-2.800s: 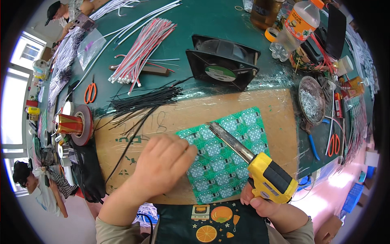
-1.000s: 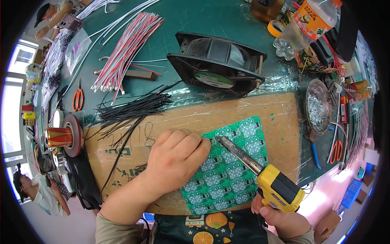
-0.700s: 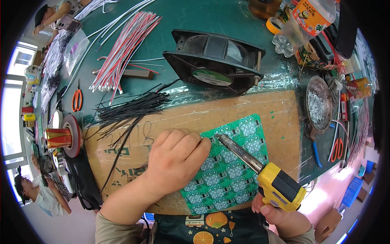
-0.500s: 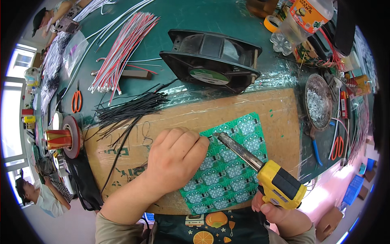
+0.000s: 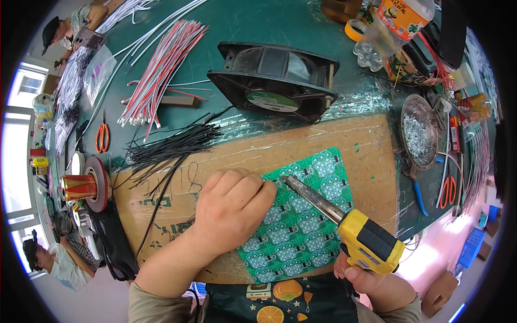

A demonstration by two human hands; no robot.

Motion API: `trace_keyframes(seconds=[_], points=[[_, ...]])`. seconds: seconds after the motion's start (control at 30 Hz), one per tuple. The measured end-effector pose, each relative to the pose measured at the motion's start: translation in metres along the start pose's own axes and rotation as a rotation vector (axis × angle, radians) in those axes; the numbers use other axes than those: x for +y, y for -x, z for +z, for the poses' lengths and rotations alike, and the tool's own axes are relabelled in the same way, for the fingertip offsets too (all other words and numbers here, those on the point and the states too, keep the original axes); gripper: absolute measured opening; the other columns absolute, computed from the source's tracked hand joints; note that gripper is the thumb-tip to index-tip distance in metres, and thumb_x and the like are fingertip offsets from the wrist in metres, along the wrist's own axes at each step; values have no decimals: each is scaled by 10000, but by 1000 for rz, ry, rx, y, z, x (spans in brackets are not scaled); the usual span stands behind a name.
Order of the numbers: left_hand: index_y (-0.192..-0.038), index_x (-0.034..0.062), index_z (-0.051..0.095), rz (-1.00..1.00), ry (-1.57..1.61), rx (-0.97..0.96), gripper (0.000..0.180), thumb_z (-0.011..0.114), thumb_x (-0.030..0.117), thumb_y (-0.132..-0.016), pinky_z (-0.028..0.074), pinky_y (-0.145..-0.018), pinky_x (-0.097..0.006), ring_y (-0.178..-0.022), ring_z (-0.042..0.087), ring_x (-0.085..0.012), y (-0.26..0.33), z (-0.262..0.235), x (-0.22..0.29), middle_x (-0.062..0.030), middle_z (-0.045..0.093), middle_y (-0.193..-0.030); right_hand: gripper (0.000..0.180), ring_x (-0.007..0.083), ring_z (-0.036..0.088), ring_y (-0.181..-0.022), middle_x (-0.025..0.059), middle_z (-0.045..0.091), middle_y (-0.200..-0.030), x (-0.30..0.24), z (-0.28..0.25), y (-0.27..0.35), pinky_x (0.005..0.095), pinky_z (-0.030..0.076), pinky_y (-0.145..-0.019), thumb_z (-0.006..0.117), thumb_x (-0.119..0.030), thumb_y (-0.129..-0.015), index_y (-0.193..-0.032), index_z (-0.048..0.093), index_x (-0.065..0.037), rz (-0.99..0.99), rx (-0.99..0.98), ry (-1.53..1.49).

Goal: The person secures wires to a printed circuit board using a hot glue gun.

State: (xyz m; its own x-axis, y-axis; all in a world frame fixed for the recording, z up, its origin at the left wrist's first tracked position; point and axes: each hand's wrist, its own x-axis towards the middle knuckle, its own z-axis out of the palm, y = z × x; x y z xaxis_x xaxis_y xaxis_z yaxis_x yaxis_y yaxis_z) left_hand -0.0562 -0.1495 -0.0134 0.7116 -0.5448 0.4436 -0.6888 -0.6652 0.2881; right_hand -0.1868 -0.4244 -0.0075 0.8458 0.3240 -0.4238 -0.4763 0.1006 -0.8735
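My left hand: (image 5: pixel 232 212) back up, fingers curled, above the left edge of the circuit board panel; the fingertips are turned away from view, so I cannot tell whether they pinch anything.
My right hand: (image 5: pixel 358 277) grasping the gun-shaped tool from its near end, much of the grip hidden under the body.
Gun-shaped tool: (image 5: pixel 371 242) yellow and black, its metal barrel slanting far and left over the panel; the tip is near my left fingers, and I cannot tell whether it touches the panel.
Circuit board panel: (image 5: pixel 285 237) green, with rows of repeated white-marked patterns, lying askew in front of me on the brown sheet, its near edge close to my apron.
Brown sheet: (image 5: pixel 371 161) flat on the green table (image 5: pixel 237 21), with scratches and dark markings.
Far side: a black fan (image 5: pixel 269 81) past the sheet; left of it, a bundle of red and white wires (image 5: pixel 164 72), with black wires (image 5: pixel 172 145) nearer me.
Left side: orange-handled scissors (image 5: pixel 102 138) and a reel (image 5: pixel 98 185).
Right side: a round pan (image 5: pixel 404 126) of silvery bits, and red-handled scissors (image 5: pixel 447 192) nearer me.
My apron: (image 5: pixel 231 307) dark, printed with orange fruit.
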Motion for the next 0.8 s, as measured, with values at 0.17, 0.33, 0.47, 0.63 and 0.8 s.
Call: trace_keyframes(seconds=[0.17,0.33,0.47,0.63,0.8], points=[[-872,74,641,-9,-1,-4,304,690,20,-577,455,-655,-323,-717,579,-203,0,-1,1,-36,570,-799,599,156,522,-596,73,537,-713,3,-2,0,314,477,-565,713,-231,-834,-1282,411,29,-29,-6,36],[-873,76,642,-9,-3,14,315,693,7,-570,459,-651,-322,-713,579,-204,0,0,1,-36,569,-802,548,157,529,-599,88,551,-718,8,-5,1,304,483,-560,694,-202,-848,-1262,425,37,-57,-27,88],[-873,76,643,-5,-8,15,317,694,2,-568,460,-649,-322,-710,579,-204,0,1,0,-36,567,-801,523,157,532,-600,89,552,-719,9,-4,-1,305,488,-556,682,-188,-851,-1249,429,36,-85,-33,129],[-875,76,644,-7,-8,20,316,694,4,-571,459,-648,-320,-707,578,-204,1,0,1,-35,567,-797,492,159,534,-602,86,549,-723,9,-3,-1,310,492,-558,681,-184,-848,-1220,441,32,-76,-24,140],[-877,78,645,-2,-9,21,313,694,10,-575,459,-648,-319,-708,578,-204,0,0,1,-34,569,-799,479,160,534,-603,84,547,-727,8,-3,-1,315,495,-555,681,-187,-848,-1206,447,29,-67,-22,149]])
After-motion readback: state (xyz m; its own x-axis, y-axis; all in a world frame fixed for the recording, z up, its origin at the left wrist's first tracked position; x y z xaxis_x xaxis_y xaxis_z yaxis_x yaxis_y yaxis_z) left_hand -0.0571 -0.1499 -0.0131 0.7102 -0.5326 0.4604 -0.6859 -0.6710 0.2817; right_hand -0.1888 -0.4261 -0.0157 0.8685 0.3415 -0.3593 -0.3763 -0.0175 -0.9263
